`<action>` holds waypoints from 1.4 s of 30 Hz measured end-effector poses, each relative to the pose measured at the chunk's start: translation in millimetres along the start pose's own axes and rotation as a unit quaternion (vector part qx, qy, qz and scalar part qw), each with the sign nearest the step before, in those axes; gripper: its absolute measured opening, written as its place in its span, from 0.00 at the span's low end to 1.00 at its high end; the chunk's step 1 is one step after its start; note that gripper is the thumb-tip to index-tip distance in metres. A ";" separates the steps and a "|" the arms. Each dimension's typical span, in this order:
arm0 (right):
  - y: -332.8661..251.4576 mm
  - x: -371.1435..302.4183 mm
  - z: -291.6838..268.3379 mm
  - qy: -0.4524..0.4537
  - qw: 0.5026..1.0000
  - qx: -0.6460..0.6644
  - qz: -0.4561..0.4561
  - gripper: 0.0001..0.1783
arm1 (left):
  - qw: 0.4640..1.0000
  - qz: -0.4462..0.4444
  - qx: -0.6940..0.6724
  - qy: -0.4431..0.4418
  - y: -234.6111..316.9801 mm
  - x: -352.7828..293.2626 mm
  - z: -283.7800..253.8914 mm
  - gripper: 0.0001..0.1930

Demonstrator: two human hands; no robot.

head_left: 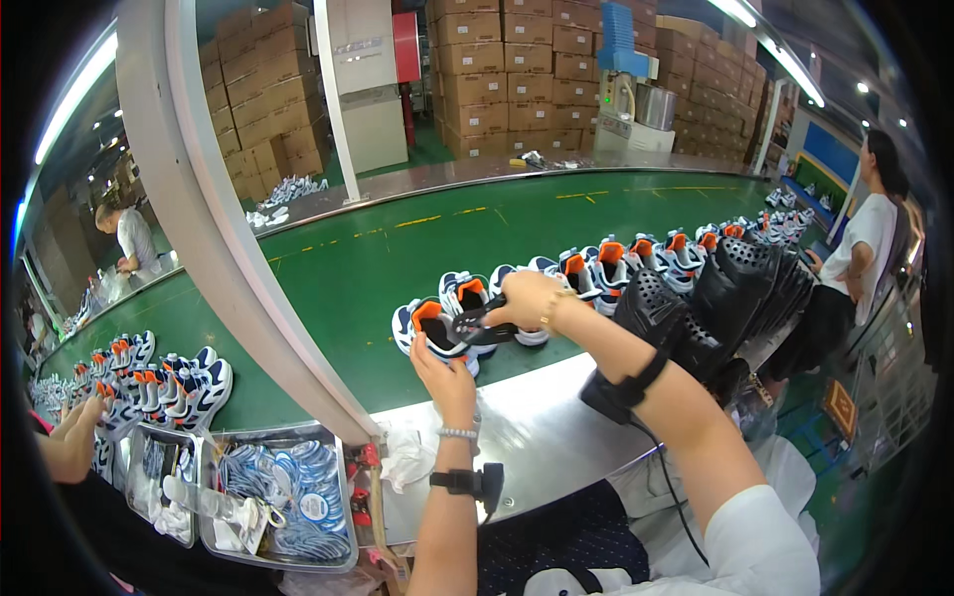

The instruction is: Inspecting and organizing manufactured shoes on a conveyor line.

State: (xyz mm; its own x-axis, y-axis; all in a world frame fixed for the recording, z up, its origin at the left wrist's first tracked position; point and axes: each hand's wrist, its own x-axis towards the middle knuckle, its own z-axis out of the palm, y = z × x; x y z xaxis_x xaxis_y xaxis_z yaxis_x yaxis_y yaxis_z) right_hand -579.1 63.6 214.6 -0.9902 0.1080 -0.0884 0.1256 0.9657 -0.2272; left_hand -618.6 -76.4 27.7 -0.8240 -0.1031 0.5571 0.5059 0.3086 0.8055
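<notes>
Smooth green belt (556, 214), chunky sneaker (435, 330) (orange-lined) against left fingers (421, 358).

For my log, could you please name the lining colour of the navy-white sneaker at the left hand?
The lining is orange, clearest in the head view.

- Brown cardboard boxes (527, 87), stacked in the background
- Blue-topped machine (618, 55) beside them
- Pale upright post (214, 199)
- Metal tray (288, 563) holding flat blue-and-white pieces (310, 495)
- Standing person (865, 233) in white top

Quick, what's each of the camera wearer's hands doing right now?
Left hand: fingers against a shoe; grip can't be told.
Right hand: closed, holding a black tool.
</notes>
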 end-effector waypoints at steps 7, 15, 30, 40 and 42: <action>-44.7 109.7 112.3 0.049 0.998 -0.025 0.037 0.24 | 0.994 -0.079 -0.069 -0.024 -24.8 -10.7 11.4 0.30; -43.3 127.7 159.3 0.045 0.997 0.060 0.007 0.22 | 0.998 -0.045 0.035 -0.026 -36.0 -16.4 15.5 0.26; -71.0 64.6 121.4 0.204 0.969 0.058 -0.127 0.16 | 0.996 -0.041 -0.047 -0.066 -27.1 12.0 -12.3 0.27; 75.3 -219.3 -85.1 0.400 0.895 0.066 -0.187 0.15 | 0.966 0.192 0.132 -0.115 -8.7 82.4 47.2 0.09; 115.1 -240.5 -112.6 0.459 0.880 0.106 -0.061 0.16 | 0.939 0.124 0.257 -0.192 -26.9 113.0 69.7 0.10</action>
State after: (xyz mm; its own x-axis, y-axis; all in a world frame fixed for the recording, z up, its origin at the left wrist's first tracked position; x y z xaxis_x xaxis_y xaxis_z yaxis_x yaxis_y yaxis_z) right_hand -333.3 175.4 319.0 -0.6164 0.2460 0.7480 -0.0729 0.9280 -0.3653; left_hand -743.1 -30.4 54.9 -0.7786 0.3507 0.5203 0.5854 0.7045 0.4011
